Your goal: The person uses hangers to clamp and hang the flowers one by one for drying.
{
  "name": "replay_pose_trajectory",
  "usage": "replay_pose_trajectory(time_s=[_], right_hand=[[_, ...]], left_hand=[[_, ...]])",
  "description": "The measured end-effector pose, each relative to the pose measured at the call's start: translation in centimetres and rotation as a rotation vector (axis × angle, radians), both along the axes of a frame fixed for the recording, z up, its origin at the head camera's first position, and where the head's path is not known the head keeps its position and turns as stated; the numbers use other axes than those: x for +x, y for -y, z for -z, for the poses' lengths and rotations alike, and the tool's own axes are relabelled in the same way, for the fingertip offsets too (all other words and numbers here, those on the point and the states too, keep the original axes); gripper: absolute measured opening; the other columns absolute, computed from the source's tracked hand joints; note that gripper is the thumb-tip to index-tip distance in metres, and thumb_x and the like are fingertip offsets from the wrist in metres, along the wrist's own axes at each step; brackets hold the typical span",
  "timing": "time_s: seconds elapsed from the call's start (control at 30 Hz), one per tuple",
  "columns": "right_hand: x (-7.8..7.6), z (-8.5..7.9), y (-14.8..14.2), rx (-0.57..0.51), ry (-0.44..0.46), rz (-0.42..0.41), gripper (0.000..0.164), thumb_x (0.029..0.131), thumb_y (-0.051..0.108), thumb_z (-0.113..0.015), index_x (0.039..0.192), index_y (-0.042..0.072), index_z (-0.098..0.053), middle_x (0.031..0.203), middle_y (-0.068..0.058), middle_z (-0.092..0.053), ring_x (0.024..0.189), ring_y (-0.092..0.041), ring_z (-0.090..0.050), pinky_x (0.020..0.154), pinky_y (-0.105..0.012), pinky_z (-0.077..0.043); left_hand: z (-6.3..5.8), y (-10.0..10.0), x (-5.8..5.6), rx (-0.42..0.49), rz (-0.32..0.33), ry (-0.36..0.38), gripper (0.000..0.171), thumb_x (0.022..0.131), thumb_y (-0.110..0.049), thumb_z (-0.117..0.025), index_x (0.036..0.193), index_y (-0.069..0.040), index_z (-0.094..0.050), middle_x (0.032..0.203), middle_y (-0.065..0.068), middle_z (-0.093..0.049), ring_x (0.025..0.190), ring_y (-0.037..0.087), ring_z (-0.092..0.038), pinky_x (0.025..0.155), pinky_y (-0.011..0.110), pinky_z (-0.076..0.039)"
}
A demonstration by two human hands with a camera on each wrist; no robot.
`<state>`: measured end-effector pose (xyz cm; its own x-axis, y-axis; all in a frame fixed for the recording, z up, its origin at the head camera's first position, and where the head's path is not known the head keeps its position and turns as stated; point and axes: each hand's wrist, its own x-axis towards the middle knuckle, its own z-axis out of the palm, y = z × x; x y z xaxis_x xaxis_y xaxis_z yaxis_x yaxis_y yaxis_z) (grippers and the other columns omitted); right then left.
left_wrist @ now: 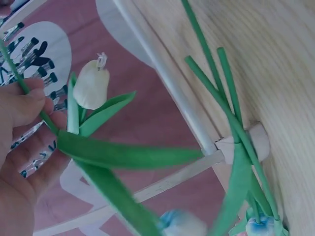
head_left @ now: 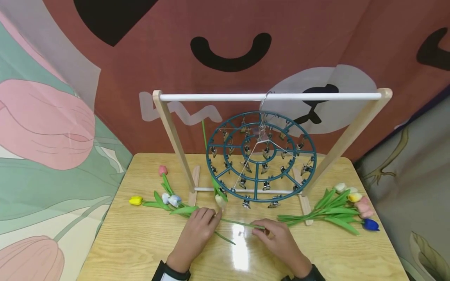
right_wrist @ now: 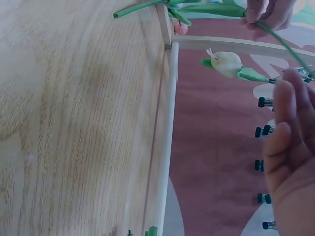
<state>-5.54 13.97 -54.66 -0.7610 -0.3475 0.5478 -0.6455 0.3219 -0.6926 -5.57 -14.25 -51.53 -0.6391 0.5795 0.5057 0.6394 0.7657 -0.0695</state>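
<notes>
Green stem: the stem (head_left: 242,223) is held up in front of the person, just over the table, running from one hand to the other; it has a long green leaf (left_wrist: 123,153).
Left hand: this one (head_left: 199,229) pinches the stem near the leaf.
Right hand: this one (head_left: 277,235) pinches the stem near its other end, with the thumb and fingers together on it. The two hands are apart, with a bit of bare stem between them.
Flowers on the left: a yellow flower (head_left: 135,200), a pink flower (head_left: 163,170) and light blue flowers (head_left: 174,200) are close to each other, left of the left hand (I can't tell which bloom goes with the held stem).
Hanging flower: a white flower (head_left: 220,201) hangs upside down at the left side of the ring, near the left hand.
Ring: a round blue-green ring (head_left: 258,180) with lots of little clips (head_left: 266,185) hangs by a hook from the white bar (head_left: 218,97) of a wooden stand (head_left: 175,136).
Bunch on the right: white, yellow, pink and blue flowers (head_left: 363,207) lie together by the stand's right foot.
Table: the wooden table (head_left: 140,249) is under it all.
Back: a big brown cloth (head_left: 225,19) hangs behind the stand.
</notes>
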Motion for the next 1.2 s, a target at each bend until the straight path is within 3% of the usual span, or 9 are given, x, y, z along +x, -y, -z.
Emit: replay_pose_trajectory(time_s=[0.17,0.27,0.37,0.53,0.67,0.83,1.0,1.2], right_hand=[[-0.2,-0.1,0.2,-0.094,-0.048,-0.057,0.032,0.085,-0.002,-0.080,0.115,0.003,-0.071,0.088,-0.003,-0.076,0.073,-0.009,-0.069,0.066,-0.012,-0.057],[-0.4,0.0,0.5,-0.087,-0.043,-0.088,0.031,0.087,0.001,-0.079,0.117,0.003,-0.070,0.094,-0.005,-0.077,0.079,-0.012,-0.070,0.070,-0.013,-0.058],[-0.3,0.0,1.0,-0.017,0.002,-0.097,0.032,0.089,0.007,-0.079,0.120,0.008,-0.071,0.107,-0.004,-0.077,0.092,-0.014,-0.072,0.076,-0.019,-0.062],[-0.1,-0.2,1.8,0.157,0.086,-0.079,0.039,0.093,0.021,-0.077,0.131,0.018,-0.068,0.131,0.000,-0.071,0.119,-0.018,-0.067,0.096,-0.036,-0.062],[-0.1,-0.1,2.4,0.242,0.106,-0.073,0.042,0.097,0.027,-0.074,0.137,0.016,-0.065,0.137,-0.004,-0.067,0.125,-0.022,-0.063,0.101,-0.045,-0.060],[-0.3,0.1,3.0,0.293,0.150,-0.052,0.044,0.099,0.034,-0.070,0.137,0.012,-0.064,0.138,-0.006,-0.066,0.126,-0.023,-0.063,0.101,-0.048,-0.059],[-1.0,0.4,3.6,0.258,0.119,-0.043,0.030,0.096,0.026,-0.074,0.123,0.012,-0.071,0.125,-0.002,-0.072,0.114,-0.020,-0.069,0.094,-0.040,-0.063],[-1.5,0.4,3.8,0.186,0.077,-0.002,0.018,0.086,0.013,-0.082,0.104,0.012,-0.077,0.109,0.000,-0.076,0.101,-0.016,-0.071,0.087,-0.033,-0.065]], left_hand=[[-0.9,-0.1,0.2,0.168,0.044,0.016,0.030,0.100,-0.005,-0.052,0.121,-0.004,-0.074,0.103,0.006,-0.069,0.093,0.019,-0.067,0.082,0.029,-0.063],[-1.4,-0.5,0.2,0.312,0.061,0.006,0.030,0.107,-0.007,-0.047,0.119,-0.004,-0.074,0.104,0.006,-0.070,0.091,0.018,-0.070,0.084,0.026,-0.064],[-1.9,-1.1,0.2,0.481,0.088,0.024,0.028,0.110,-0.011,-0.047,0.115,-0.002,-0.073,0.104,0.007,-0.072,0.090,0.019,-0.072,0.085,0.019,-0.062],[-2.1,-1.9,0.0,0.731,0.157,0.077,0.014,0.102,-0.005,-0.062,0.108,0.004,-0.070,0.101,0.013,-0.072,0.088,0.023,-0.074,0.083,0.015,-0.062],[-2.2,-2.3,0.2,0.879,0.163,0.127,0.014,0.093,0.007,-0.069,0.107,0.005,-0.068,0.101,0.017,-0.072,0.088,0.026,-0.075,0.077,0.017,-0.063],[-2.4,-2.7,0.3,1.062,0.149,0.196,0.027,0.083,0.024,-0.069,0.105,0.008,-0.065,0.097,0.022,-0.070,0.092,0.022,-0.076,0.071,0.024,-0.065],[-2.3,-3.1,0.2,1.229,0.161,0.262,0.021,0.087,0.025,-0.063,0.105,0.014,-0.060,0.095,0.028,-0.068,0.097,0.013,-0.074,0.067,0.032,-0.067],[-1.7,-3.2,0.3,1.359,0.139,0.332,0.019,0.092,0.022,-0.059,0.109,0.015,-0.059,0.098,0.030,-0.066,0.096,0.016,-0.074,0.070,0.031,-0.067]])
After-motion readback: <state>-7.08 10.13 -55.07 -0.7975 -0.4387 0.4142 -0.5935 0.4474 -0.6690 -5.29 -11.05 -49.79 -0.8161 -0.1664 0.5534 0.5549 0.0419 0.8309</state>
